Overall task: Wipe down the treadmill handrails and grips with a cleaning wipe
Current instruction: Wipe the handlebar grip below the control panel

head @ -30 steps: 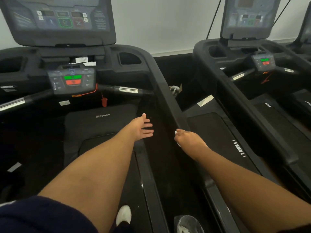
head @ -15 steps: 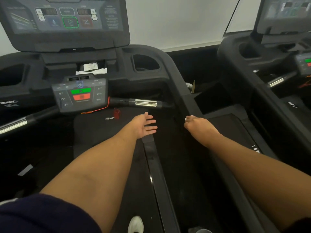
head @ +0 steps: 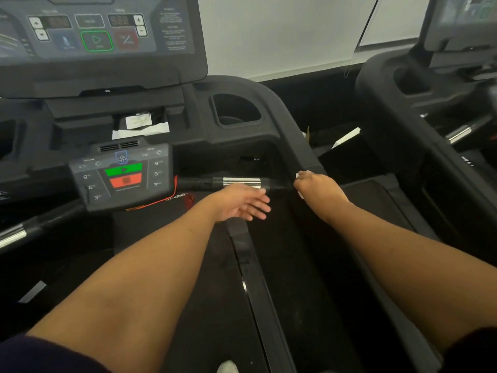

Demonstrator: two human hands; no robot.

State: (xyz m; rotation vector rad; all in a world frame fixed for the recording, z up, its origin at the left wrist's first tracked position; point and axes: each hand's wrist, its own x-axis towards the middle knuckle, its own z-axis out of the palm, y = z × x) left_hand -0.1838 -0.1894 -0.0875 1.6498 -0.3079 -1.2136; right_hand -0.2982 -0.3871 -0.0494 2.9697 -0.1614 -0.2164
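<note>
My right hand (head: pixel 318 188) is closed over a white cleaning wipe (head: pixel 299 175) and presses it on the black right handrail (head: pixel 290 135) of the treadmill. Only small white bits of the wipe show at my fingers. My left hand (head: pixel 243 201) hovers open, palm down, fingers spread, just below the front grip bar (head: pixel 239 182) with its shiny metal sensor. That bar runs from the small control pad (head: pixel 122 176) to the right handrail. A second grip bar (head: pixel 16 232) sticks out at the far left.
The big console screen (head: pixel 96 36) stands above, with a cup holder (head: pixel 236 111) and white papers (head: pixel 139 127) below it. A red safety cord (head: pixel 172 195) hangs under the pad. A second treadmill (head: pixel 430 130) stands close on the right. The belt (head: pixel 212 278) lies under my arms.
My right hand has slid the wipe forward up the right handrail toward the console. My left hand has moved forward with it, up to the front grip bar. The view has come closer.
</note>
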